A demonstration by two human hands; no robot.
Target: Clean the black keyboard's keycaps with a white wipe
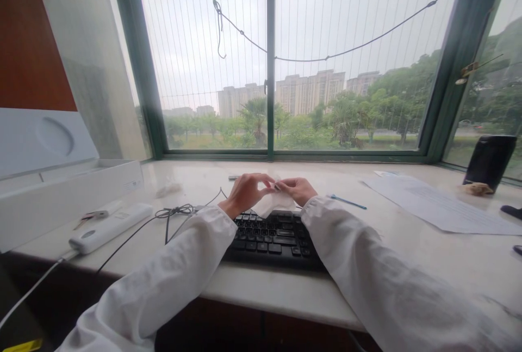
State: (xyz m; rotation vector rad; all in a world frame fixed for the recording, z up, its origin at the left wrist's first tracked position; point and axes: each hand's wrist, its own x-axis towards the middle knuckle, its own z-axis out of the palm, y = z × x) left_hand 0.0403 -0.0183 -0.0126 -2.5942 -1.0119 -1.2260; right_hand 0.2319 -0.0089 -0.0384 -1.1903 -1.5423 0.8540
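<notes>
Here, both hands (271, 189) pinching a white wipe (274, 202), hanging downward over keyboard (271, 238).

A wide green-framed window (269, 58) with thin vertical bars shows grey sky, pale apartment blocks and trees. Below it runs a pale stone table (428, 254); a reddish-brown wall panel (24, 42) stands left.

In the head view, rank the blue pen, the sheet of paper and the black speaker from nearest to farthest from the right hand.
From the right hand:
1. Blue pen, just to its right on the counter.
2. Sheet of paper, further right.
3. Black speaker, far right by the window.
</notes>
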